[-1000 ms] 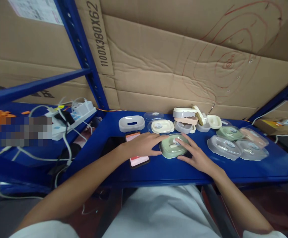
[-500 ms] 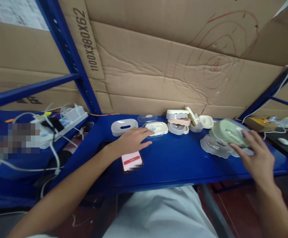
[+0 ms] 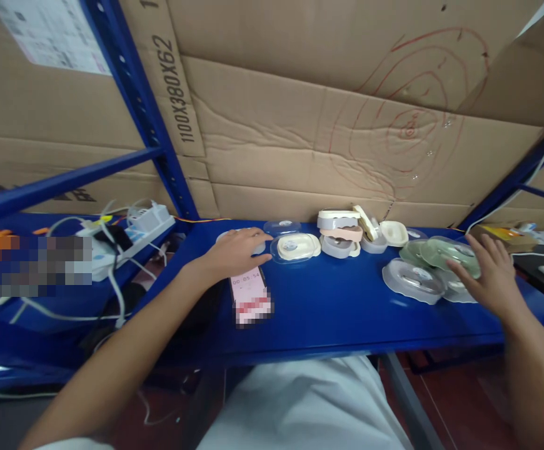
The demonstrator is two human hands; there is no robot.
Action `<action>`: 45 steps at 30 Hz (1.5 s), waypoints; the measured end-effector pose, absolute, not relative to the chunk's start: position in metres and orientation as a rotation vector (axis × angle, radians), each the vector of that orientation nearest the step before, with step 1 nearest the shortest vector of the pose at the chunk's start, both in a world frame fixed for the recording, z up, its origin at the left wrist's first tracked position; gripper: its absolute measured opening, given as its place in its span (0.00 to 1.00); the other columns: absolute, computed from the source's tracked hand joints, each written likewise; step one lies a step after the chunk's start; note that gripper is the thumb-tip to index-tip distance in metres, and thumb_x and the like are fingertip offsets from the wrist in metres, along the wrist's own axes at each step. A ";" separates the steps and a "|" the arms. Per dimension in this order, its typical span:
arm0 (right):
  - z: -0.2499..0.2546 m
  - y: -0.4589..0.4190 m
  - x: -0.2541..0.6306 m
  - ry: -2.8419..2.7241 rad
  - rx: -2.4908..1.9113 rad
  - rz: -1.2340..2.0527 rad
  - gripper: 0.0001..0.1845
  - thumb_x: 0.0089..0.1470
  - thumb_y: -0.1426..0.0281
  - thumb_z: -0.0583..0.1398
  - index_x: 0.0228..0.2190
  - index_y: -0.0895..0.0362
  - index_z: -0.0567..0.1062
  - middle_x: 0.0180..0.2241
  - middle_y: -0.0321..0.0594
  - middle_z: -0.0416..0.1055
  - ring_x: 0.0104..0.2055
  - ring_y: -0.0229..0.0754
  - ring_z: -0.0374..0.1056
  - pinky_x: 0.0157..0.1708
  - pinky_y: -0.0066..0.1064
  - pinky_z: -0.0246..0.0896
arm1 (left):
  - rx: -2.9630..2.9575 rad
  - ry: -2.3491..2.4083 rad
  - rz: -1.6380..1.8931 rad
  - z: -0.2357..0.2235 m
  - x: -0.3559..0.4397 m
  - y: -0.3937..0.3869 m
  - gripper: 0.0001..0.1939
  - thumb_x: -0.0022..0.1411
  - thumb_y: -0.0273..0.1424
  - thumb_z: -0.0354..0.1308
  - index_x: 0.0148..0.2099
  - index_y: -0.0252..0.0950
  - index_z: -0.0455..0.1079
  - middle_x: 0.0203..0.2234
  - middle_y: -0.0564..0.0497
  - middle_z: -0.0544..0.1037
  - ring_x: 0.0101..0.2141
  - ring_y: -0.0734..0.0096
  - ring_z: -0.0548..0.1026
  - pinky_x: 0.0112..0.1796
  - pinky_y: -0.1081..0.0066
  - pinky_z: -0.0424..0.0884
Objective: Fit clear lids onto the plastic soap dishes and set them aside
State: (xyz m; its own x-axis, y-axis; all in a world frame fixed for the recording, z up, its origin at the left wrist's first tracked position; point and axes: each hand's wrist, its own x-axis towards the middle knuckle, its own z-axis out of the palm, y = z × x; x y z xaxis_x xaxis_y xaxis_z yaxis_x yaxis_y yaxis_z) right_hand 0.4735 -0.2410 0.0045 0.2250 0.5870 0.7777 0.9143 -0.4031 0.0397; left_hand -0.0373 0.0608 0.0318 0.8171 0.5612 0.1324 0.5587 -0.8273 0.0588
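Note:
My left hand point(image 3: 238, 251) is open over a pale grey oval soap dish point(image 3: 259, 247), which it mostly covers; whether it touches the dish I cannot tell. Just right of those fingers lies a cream soap dish point(image 3: 295, 246) with a clear cover. My right hand point(image 3: 490, 270) has its fingers spread beside the right-hand green soap dish point(image 3: 450, 255), its fingertips close to the rim. That green dish overlaps another green one, and clear grey wavy-edged dishes point(image 3: 413, 281) lie in front of them.
A phone point(image 3: 249, 290) showing a timer lies before my left hand. At the back stand stacked grey, peach and cream dishes point(image 3: 340, 232). Power strips point(image 3: 147, 225) and cables fill the left side; blue shelf posts point(image 3: 136, 94) and cardboard walls point(image 3: 276, 137) enclose the table.
The green dish, raised at my right hand, now lies among the others, and that hand's fingers have spread. My left hand has shifted left, from the cream dish to over the grey one.

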 end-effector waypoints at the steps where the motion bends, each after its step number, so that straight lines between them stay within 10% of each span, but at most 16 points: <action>1: 0.010 -0.231 0.454 -1.489 -2.023 -0.932 0.37 0.68 0.46 0.56 0.63 0.61 0.75 0.64 0.67 0.69 0.70 0.58 0.64 0.66 0.51 0.61 | 2.962 0.949 0.193 0.032 -0.039 0.064 0.27 0.73 0.45 0.54 0.68 0.42 0.69 0.67 0.42 0.72 0.65 0.44 0.72 0.62 0.47 0.67; 7: 0.015 -0.135 0.323 -2.208 -1.632 -0.359 0.23 0.72 0.59 0.56 0.62 0.50 0.76 0.62 0.48 0.75 0.65 0.52 0.71 0.67 0.51 0.64 | 2.913 1.093 0.135 0.018 -0.045 0.086 0.27 0.70 0.44 0.56 0.67 0.44 0.70 0.68 0.40 0.72 0.65 0.38 0.71 0.61 0.43 0.67; 26: -0.038 -0.049 0.253 -2.126 -1.755 -0.305 0.29 0.74 0.55 0.51 0.67 0.57 0.70 0.64 0.55 0.72 0.65 0.59 0.69 0.67 0.56 0.50 | 2.911 1.102 0.162 -0.005 -0.052 0.101 0.23 0.73 0.37 0.52 0.67 0.42 0.70 0.65 0.46 0.76 0.64 0.54 0.74 0.64 0.59 0.68; 45: -0.027 -0.051 0.260 -1.526 -1.570 -0.057 0.27 0.66 0.48 0.62 0.49 0.57 0.81 0.49 0.49 0.83 0.38 0.50 0.82 0.42 0.41 0.79 | 2.856 1.064 0.465 0.000 -0.034 0.084 0.18 0.78 0.37 0.50 0.62 0.44 0.75 0.59 0.50 0.81 0.57 0.54 0.80 0.54 0.60 0.76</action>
